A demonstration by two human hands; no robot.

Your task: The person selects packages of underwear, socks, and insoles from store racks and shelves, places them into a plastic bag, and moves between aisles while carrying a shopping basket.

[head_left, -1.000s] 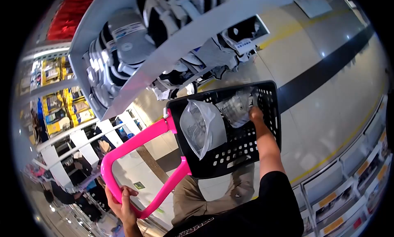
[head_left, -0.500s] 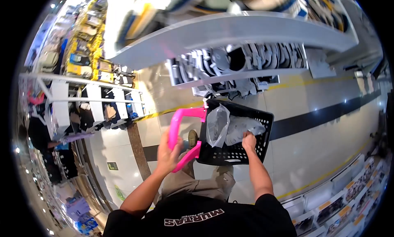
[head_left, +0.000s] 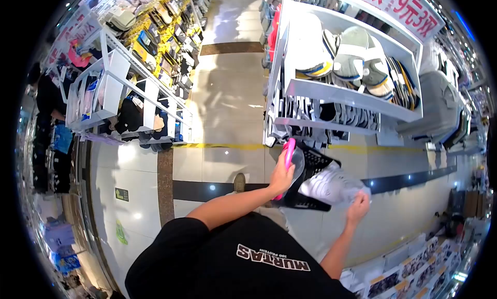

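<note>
My left hand [head_left: 282, 177] is closed around the pink handle [head_left: 290, 148] of a black shopping basket [head_left: 311, 160], which hangs tilted in front of me. A clear plastic bag [head_left: 331, 186] with something white and grey inside is pinched by its end in my right hand [head_left: 358, 206]. The bag lies across the basket's right side and partly covers it. What exactly the bag contains I cannot make out. Something see-through shows inside the basket beside the handle, half hidden by my left hand.
Ahead on the right stands a white display rack [head_left: 357, 98] with bins of slippers. Another rack [head_left: 111, 92] with packaged goods is at the left. A tiled aisle [head_left: 230, 92] runs between them. Low shelves [head_left: 409, 273] are at the lower right, and a person [head_left: 49, 99] is at the far left.
The view has swung left and the basket has turned. My right hand has drawn the plastic bag to the right, partly out of the basket. My left hand keeps the handle.
</note>
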